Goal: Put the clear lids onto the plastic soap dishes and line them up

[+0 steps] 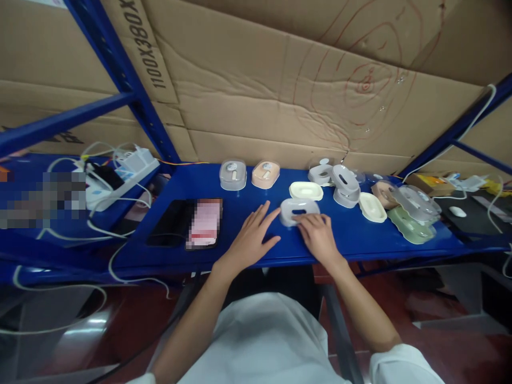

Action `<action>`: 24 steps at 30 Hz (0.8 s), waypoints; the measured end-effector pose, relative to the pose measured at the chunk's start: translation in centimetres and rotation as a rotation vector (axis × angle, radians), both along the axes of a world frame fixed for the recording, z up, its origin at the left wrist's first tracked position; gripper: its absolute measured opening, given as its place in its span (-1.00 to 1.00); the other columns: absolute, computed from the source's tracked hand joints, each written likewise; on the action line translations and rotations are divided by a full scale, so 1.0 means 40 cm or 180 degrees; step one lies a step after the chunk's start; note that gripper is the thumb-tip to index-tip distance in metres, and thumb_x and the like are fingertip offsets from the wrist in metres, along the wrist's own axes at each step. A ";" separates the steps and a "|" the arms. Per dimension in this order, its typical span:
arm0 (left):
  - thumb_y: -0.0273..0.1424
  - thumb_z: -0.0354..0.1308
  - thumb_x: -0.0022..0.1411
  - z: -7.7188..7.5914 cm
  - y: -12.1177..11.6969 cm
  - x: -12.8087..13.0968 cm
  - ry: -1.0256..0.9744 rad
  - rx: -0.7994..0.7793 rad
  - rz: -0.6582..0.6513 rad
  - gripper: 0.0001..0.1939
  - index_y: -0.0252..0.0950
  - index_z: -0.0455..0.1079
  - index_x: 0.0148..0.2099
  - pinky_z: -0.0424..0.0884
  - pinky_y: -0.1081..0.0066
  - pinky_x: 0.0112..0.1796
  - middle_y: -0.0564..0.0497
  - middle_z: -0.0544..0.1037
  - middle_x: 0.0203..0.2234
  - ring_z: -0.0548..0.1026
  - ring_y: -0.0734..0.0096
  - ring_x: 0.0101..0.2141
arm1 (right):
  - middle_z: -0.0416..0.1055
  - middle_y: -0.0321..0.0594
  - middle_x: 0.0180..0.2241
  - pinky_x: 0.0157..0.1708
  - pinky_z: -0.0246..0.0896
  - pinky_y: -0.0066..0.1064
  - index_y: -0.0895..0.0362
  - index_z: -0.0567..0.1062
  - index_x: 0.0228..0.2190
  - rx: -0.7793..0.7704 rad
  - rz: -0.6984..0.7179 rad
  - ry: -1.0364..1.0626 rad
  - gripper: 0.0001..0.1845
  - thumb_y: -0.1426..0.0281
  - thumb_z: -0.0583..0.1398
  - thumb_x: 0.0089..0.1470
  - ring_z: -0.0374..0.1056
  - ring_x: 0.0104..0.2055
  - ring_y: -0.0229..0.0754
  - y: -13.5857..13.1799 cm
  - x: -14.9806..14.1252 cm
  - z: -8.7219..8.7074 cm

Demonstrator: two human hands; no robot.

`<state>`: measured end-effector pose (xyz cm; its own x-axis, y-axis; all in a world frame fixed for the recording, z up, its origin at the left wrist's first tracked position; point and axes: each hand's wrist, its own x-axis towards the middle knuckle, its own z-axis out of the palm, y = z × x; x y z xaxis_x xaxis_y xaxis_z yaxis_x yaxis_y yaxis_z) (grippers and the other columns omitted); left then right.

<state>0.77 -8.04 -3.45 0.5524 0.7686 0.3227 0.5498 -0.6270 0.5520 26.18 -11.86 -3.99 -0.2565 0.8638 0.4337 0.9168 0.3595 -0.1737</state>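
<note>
In front of me on the blue table lies a pale grey oval plastic dish [286,213] with a slot in its middle, resembling a soap dish. My right hand [319,237] grips its near right edge, fingers bent over the rim. To the left of the dish, my left hand [253,234] is open, fingers spread and holding nothing; its fingertips come close to the dish's left side. Just behind stands a cream oval dish [306,190]. Another grey slotted piece [346,178] rests tilted on a grey dish [346,198] farther right.
Two lidded boxes, one grey [233,175] and one peach [265,175], stand at the back. At right are a cream dish [372,207], a green tray [412,226] and clear lids [420,202]. A phone [205,223] lies left; cables and a power strip [132,173] lie beyond it.
</note>
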 end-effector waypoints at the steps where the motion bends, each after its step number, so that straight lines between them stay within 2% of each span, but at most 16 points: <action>1: -0.25 0.22 0.47 -0.006 -0.009 0.001 0.0008 0.0008 -0.0072 -0.28 -0.04 0.08 0.55 0.11 -0.10 0.43 -0.15 0.00 0.57 0.02 -0.05 0.53 | 0.61 -0.10 0.10 0.22 0.19 0.07 -0.04 0.53 0.19 -0.0124 0.0404 0.0059 -0.61 0.38 0.06 0.47 0.48 0.16 0.05 -0.013 -0.019 0.010; 3: -0.26 0.24 0.45 -0.019 -0.023 -0.006 0.0060 0.0035 -0.0077 -0.37 -0.02 0.22 0.49 0.13 -0.13 0.42 -0.10 0.12 0.54 0.05 -0.06 0.52 | 0.57 -0.15 0.17 0.26 0.22 -0.01 -0.07 0.47 0.26 -0.0325 0.1058 0.0268 -0.59 0.32 0.07 0.49 0.44 0.23 -0.02 -0.018 -0.040 0.032; 5: -0.27 0.26 0.45 -0.032 -0.035 -0.026 0.0105 0.0097 0.0000 -0.53 -0.06 0.40 0.35 0.17 -0.15 0.41 -0.06 0.33 0.44 0.10 -0.08 0.50 | 0.51 -0.17 0.24 0.30 0.23 -0.06 -0.07 0.44 0.29 -0.0335 0.1188 0.0464 -0.57 0.29 0.03 0.51 0.39 0.31 -0.06 0.011 -0.027 0.049; 6: -0.27 0.25 0.46 -0.036 -0.041 -0.039 0.0075 0.0144 0.0046 -0.61 -0.08 0.47 0.28 0.19 -0.14 0.41 -0.04 0.43 0.36 0.12 -0.07 0.49 | 0.47 -0.15 0.29 0.32 0.22 -0.04 -0.05 0.42 0.31 -0.0267 0.1014 0.0486 -0.55 0.29 0.00 0.52 0.34 0.36 -0.04 0.037 -0.008 0.053; 8: -0.28 0.23 0.48 -0.037 -0.052 -0.066 -0.0128 0.0249 0.0157 -0.71 -0.13 0.52 0.19 0.24 -0.10 0.40 -0.04 0.54 0.24 0.18 -0.04 0.46 | 0.33 -0.03 0.39 0.37 0.14 0.07 0.04 0.36 0.36 -0.0154 0.0375 0.0308 -0.48 0.25 -0.02 0.51 0.22 0.45 0.06 0.099 0.043 0.051; 10: -0.29 0.17 0.51 -0.031 -0.060 -0.089 -0.0452 0.0311 0.0314 -0.72 -0.15 0.51 0.19 0.31 -0.05 0.38 -0.06 0.56 0.18 0.30 0.03 0.40 | 0.22 0.12 0.44 0.39 0.06 0.25 0.15 0.31 0.40 -0.0310 -0.0276 -0.0006 -0.41 0.19 0.01 0.48 0.11 0.50 0.23 0.149 0.089 0.038; 12: -0.29 0.13 0.54 -0.022 -0.062 -0.101 -0.0730 0.0336 0.0462 -0.71 -0.15 0.49 0.22 0.38 0.00 0.34 -0.08 0.55 0.18 0.43 0.11 0.31 | 0.23 0.16 0.43 0.36 0.04 0.35 0.17 0.32 0.39 -0.0586 -0.0566 -0.0236 -0.38 0.15 0.02 0.46 0.09 0.50 0.33 0.165 0.109 0.024; 13: -0.30 0.12 0.55 -0.018 -0.060 -0.103 -0.0820 0.0346 0.0513 -0.71 -0.15 0.48 0.23 0.41 0.02 0.32 -0.08 0.54 0.19 0.47 0.13 0.27 | 0.26 0.13 0.41 0.35 0.07 0.34 0.14 0.34 0.38 -0.0693 -0.0515 -0.0296 -0.39 0.15 0.02 0.47 0.11 0.49 0.33 0.158 0.107 0.019; 15: -0.30 0.12 0.55 -0.012 -0.054 -0.101 -0.0901 0.0390 0.0566 -0.70 -0.16 0.48 0.23 0.42 0.04 0.32 -0.10 0.51 0.22 0.49 0.14 0.25 | 0.33 0.01 0.39 0.34 0.13 0.24 0.03 0.36 0.37 -0.0759 -0.0128 -0.0270 -0.44 0.14 0.00 0.49 0.20 0.45 0.23 0.123 0.083 0.016; 18: -0.31 0.12 0.56 -0.008 -0.039 -0.086 -0.0909 0.0494 0.0559 -0.71 -0.18 0.50 0.22 0.37 0.04 0.35 -0.12 0.47 0.26 0.44 0.13 0.29 | 0.39 -0.07 0.35 0.34 0.19 0.09 -0.06 0.32 0.38 -0.0540 0.0326 0.0139 -0.47 0.14 -0.01 0.51 0.29 0.41 0.07 0.058 0.032 0.029; 21: -0.32 0.12 0.55 -0.011 -0.023 -0.069 -0.0777 0.0580 0.0378 -0.68 -0.15 0.51 0.26 0.31 -0.03 0.38 -0.13 0.44 0.30 0.38 0.09 0.35 | 0.23 -0.03 0.44 0.37 0.18 0.09 -0.07 0.20 0.45 -0.0318 0.0386 0.0497 -0.41 0.14 0.04 0.50 0.18 0.48 0.09 0.025 0.006 0.042; 24: -0.32 0.12 0.55 -0.019 -0.008 -0.057 -0.0578 0.0569 0.0246 -0.65 -0.08 0.51 0.28 0.21 -0.15 0.41 -0.12 0.39 0.36 0.28 0.02 0.42 | -0.03 -0.06 0.55 0.40 0.15 0.09 -0.11 0.16 0.46 -0.0433 0.0788 0.0462 -0.34 0.11 0.13 0.46 0.02 0.55 0.12 0.029 0.006 0.036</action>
<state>-1.49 -8.34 -4.20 0.4149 0.7282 0.5455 0.5020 -0.6833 0.5302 26.44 -10.68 -2.56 -0.4101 0.8354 0.3660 0.7666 0.5331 -0.3580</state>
